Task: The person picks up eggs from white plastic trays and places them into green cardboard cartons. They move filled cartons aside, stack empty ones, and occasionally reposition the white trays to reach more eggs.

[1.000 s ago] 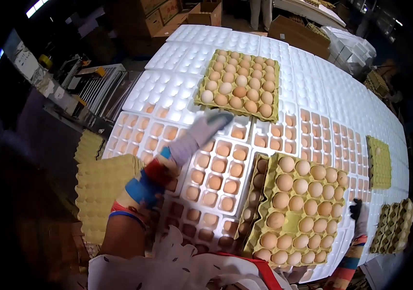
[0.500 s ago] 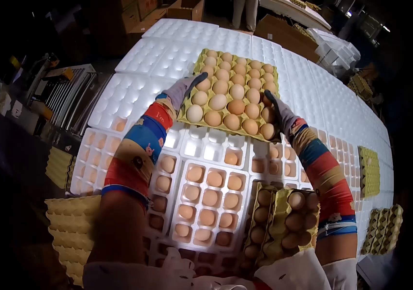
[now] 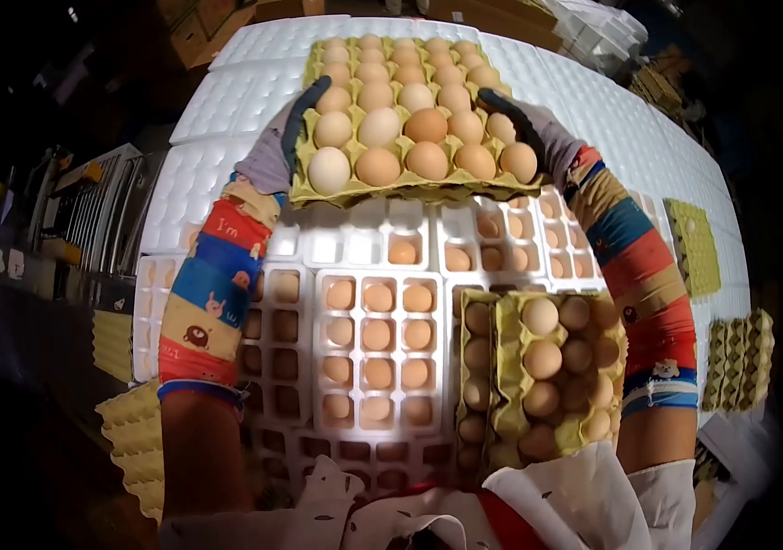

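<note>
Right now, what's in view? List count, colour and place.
Held egg tray: one, yellow-green, between the hands
Other egg-filled trays: at least two, yellow-green, near right
Eggs: dozens, cream to brown, in pulp and foam trays
Foam trays: many, white, across the middle
Side pulp trays: several, yellow to olive, both sides
Cardboard: several pieces, brown, far side
Slatted rack: one, silvery, left
Left hand, right hand: one each, grey-gloved, at tray's sides
Sleeves: two, multicoloured, forearms

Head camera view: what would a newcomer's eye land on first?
First, the large yellow tray of eggs at top centre, held at its sides by the left hand and right hand. Next, the bright striped sleeves on either side. Below, between them, the brightly lit white foam tray full of eggs.
</note>
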Action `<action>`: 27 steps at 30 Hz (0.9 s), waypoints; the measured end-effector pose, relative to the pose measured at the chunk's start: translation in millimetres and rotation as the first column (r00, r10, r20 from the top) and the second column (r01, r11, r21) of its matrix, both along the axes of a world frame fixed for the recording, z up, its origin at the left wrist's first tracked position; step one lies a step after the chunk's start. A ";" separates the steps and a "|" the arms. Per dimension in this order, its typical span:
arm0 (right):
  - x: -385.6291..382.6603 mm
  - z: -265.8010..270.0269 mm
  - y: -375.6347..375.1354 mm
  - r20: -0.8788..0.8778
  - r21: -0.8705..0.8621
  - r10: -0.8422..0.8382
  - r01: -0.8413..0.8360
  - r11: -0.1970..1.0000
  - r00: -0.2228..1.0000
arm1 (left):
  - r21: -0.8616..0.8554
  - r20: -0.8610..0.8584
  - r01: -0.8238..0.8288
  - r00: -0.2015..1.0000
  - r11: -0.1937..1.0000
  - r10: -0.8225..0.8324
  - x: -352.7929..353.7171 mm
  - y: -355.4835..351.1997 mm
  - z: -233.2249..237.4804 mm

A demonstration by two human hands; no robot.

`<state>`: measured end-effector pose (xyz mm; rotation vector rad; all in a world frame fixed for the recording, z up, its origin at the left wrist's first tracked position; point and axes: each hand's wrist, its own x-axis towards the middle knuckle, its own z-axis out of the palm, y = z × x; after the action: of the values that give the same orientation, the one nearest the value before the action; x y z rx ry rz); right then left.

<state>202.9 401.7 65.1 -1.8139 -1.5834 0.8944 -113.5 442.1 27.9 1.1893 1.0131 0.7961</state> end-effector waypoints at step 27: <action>126.0 119.5 -487.1 0.414 0.610 -0.368 0.046 0.791 0.833 | 0.719 -0.334 0.106 0.919 0.687 0.208 125.2 -412.3 85.7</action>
<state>328.9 -85.5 184.6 -1.7829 -1.6532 -0.2283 11.7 29.8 113.6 2.0928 1.0853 1.0851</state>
